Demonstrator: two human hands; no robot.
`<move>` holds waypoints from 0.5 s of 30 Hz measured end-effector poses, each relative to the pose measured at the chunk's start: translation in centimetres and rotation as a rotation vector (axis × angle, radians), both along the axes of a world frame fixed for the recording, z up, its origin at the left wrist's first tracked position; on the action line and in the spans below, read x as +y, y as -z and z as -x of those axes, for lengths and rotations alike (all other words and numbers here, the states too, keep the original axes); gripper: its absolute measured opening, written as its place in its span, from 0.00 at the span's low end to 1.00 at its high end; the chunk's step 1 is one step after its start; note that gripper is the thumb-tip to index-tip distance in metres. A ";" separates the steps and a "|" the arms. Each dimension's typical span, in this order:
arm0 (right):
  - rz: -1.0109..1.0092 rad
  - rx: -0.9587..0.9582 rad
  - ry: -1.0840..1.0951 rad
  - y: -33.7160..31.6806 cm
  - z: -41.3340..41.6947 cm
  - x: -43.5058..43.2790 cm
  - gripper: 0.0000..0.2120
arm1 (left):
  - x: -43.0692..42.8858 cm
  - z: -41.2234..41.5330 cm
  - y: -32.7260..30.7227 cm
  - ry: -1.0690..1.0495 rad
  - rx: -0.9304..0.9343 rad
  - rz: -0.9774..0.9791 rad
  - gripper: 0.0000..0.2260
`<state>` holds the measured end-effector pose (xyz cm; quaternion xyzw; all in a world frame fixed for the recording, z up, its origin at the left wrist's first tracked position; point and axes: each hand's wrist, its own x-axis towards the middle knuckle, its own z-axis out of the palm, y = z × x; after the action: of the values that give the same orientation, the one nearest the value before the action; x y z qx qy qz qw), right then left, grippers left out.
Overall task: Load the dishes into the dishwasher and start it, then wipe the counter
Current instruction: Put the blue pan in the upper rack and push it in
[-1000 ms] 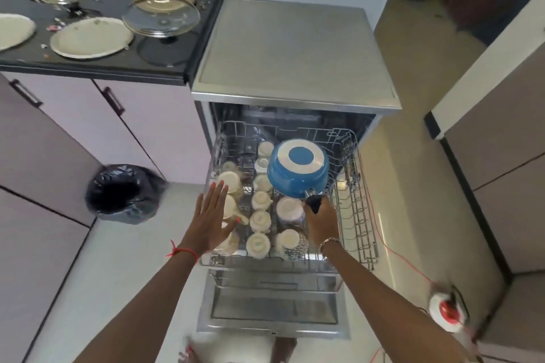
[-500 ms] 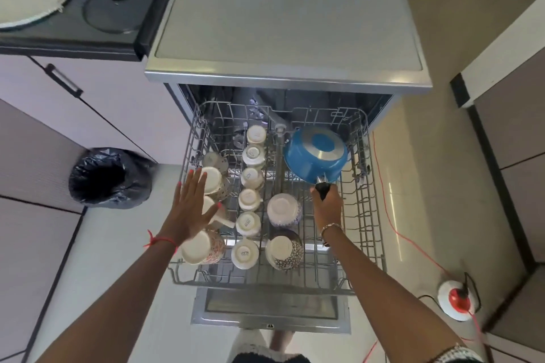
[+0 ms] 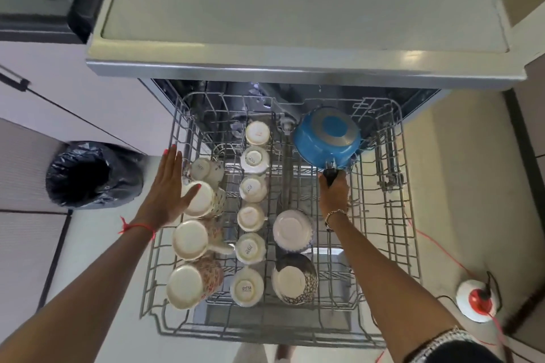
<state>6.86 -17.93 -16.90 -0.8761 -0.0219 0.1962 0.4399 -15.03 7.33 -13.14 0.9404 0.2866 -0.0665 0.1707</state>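
Two hands: both are over the pulled-out rack [image 3: 411, 244], my left hand [image 3: 168, 194] at its left edge and my right hand [image 3: 334, 196] right of its middle.
Left grip: I hold nothing. My fingers are straight and together, palm down over the left rim. My thumb lies across the base of a mug [image 3: 200, 199], but I cannot tell whether it touches.
Right grip: my fingers are curled round the black handle [image 3: 330, 175] of the pan [image 3: 326, 138].
Pan: it is blue, base up and tilted toward me, at the rack's back right corner. Its far side is close to the back wall.
Left edge: four mugs lie in a row from front to back, bases showing. My palm covers part of the third.
Middle: six upturned cups [image 3: 250, 247] run in one column from the front edge to the back.
Bowls [image 3: 292, 230]: two, upturned, just right of the cups and in front of my right wrist.
Open room: bare wire runs down the rack's right side, from the pan to the front edge.
Back edge: the dishwasher [image 3: 295, 9] top overhangs it.
Past the left edge: a black-lined bin [image 3: 94, 175] stands on the floor, well apart.
Past the right edge: a red cord [image 3: 436, 247] runs over the floor to a round red-and-white plug [image 3: 476, 300] near the front right corner.
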 end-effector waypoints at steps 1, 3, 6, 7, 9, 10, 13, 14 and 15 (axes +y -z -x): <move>0.010 0.004 0.004 0.2 -0.2 0.2 0.14 | 0.1 0.1 0.1 0.003 -0.010 0.003 0.39; 0.019 0.023 0.030 0.6 -0.3 0.4 0.14 | 0.2 0.4 0.3 0.003 -0.035 0.009 0.41; 0.044 0.050 0.038 1.3 -0.4 0.4 0.14 | 0.1 0.5 0.4 -0.003 -0.052 0.016 0.42; 0.057 0.063 0.040 1.5 -0.4 0.5 0.14 | 0.1 0.4 0.4 -0.004 -0.058 0.015 0.42; 0.076 0.092 0.045 1.7 -0.5 0.5 0.15 | -0.1 0.5 0.4 -0.010 -0.071 0.008 0.41; 0.080 0.105 0.042 1.7 -0.5 0.5 0.15 | -0.2 0.5 0.4 -0.012 -0.075 0.005 0.41; 0.104 0.134 0.010 2.0 -0.5 0.2 0.15 | -0.2 0.4 0.4 0.005 -0.088 -0.010 0.41; 0.112 0.144 -0.006 2.1 -0.5 0.0 0.14 | -0.2 0.4 0.4 0.007 -0.091 -0.012 0.41; 0.119 0.157 -0.024 2.1 -0.5 -0.1 0.14 | -0.2 0.4 0.4 0.003 -0.092 -0.011 0.41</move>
<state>7.37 -18.08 -19.01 -0.8823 0.0140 0.2704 0.3851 -15.44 7.17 -13.56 0.9438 0.2773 -0.0219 0.1784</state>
